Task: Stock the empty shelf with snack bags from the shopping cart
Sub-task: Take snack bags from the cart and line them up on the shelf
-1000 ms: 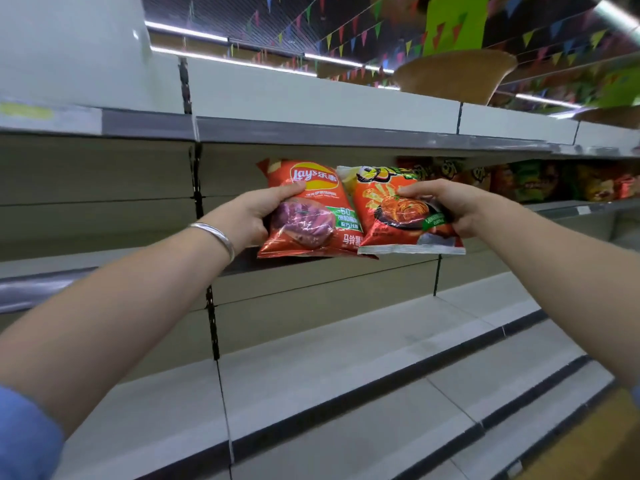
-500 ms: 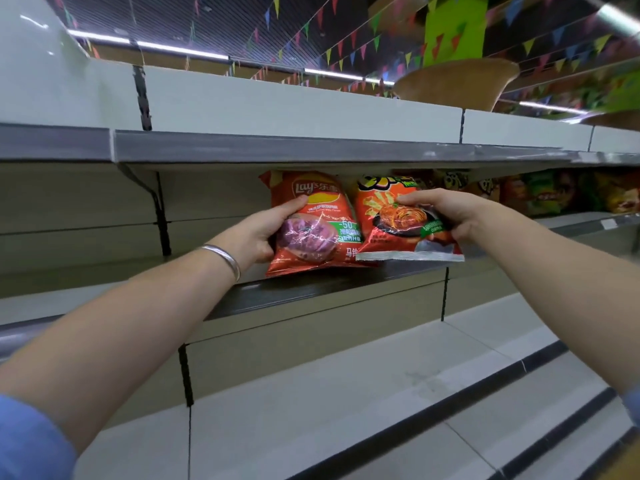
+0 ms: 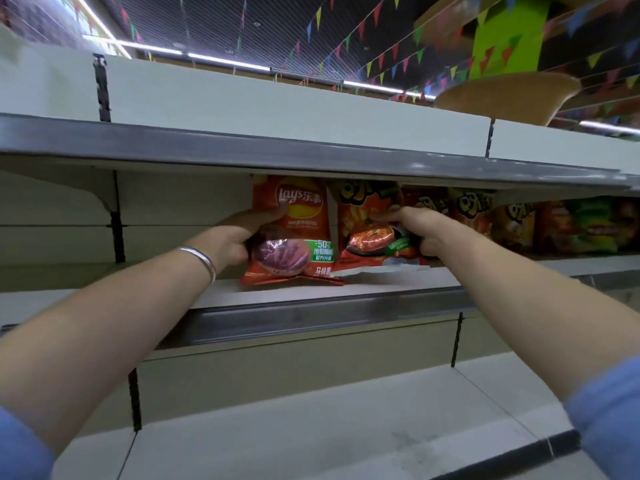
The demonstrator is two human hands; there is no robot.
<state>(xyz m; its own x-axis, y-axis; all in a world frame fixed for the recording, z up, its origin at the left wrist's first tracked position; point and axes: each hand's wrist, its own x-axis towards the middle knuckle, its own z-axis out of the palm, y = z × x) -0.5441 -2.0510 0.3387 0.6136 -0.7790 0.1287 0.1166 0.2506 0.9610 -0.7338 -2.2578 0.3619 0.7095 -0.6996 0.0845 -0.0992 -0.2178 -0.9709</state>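
The left hand (image 3: 235,239) grasped a Lay's chips bag (image 3: 294,233) and the right hand (image 3: 420,233) an orange snack bag (image 3: 367,233), both resting on the shelf (image 3: 277,294) but not yet released, whose left part was unstocked.

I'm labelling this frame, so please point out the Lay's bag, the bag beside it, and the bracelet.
Lay's bag (image 3: 300,216): head view, on its yellow logo panel.
Orange noodle-picture bag (image 3: 369,239): head view, on the printed bowl.
Silver bracelet (image 3: 201,259): head view, on the band at the left wrist.

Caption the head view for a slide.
Left hand and right hand stand two snack bags, Lay's and noodle-print, on the shelf.
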